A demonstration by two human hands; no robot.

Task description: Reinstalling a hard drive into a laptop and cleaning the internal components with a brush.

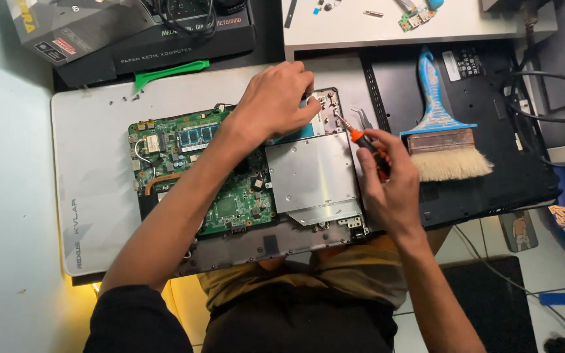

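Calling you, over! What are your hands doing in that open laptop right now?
Right hand grips screwdriver, tip at the laptop's top corner. Left hand presses beside it. Brush lies to the right, apart. Nothing in the way.

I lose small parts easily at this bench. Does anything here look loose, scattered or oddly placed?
Yes. A few tiny dark screws lie loose on the white mat near the green pry tool, uncontained. The paintbrush rests on the removed black cover. The right hand holds the screwdriver.
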